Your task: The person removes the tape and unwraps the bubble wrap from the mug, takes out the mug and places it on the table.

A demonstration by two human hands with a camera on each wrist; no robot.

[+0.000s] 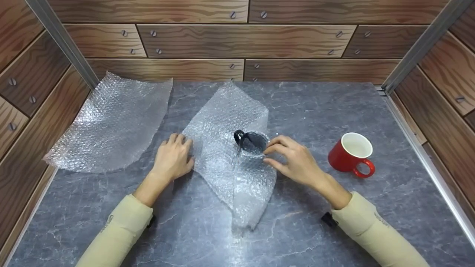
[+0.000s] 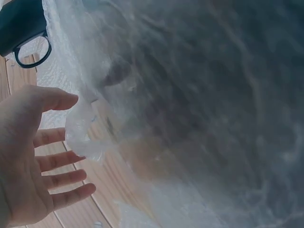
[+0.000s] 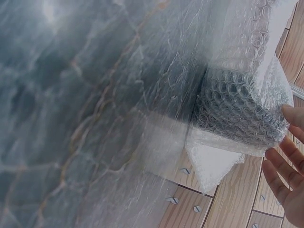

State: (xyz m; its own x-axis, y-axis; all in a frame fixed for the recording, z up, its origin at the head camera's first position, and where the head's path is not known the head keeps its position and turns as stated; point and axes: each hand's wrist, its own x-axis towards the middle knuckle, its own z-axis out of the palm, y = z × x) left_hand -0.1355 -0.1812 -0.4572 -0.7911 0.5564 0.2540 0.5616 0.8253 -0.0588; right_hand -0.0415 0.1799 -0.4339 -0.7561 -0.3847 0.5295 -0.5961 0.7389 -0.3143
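A black mug (image 1: 255, 144) stands on a sheet of bubble wrap (image 1: 219, 122), which is folded over the mug's near and right sides. Its handle sticks out bare to the left. My right hand (image 1: 295, 159) holds the wrap against the mug by the rim, thumb and bent fingers at the covered side (image 3: 232, 104). At the sheet's left edge is my left hand (image 1: 172, 157), palm down in the head view. Seen from the left wrist, its fingers (image 2: 66, 178) are extended, with a loose edge of wrap near the thumb.
A red mug (image 1: 349, 154) with a white inside stands to the right, handle toward the front right. Another bubble wrap sheet (image 1: 118, 122) lies flat at the back left. Wood-patterned panels (image 1: 245, 40) and metal rails (image 1: 430, 159) border the grey marbled table (image 1: 304, 237).
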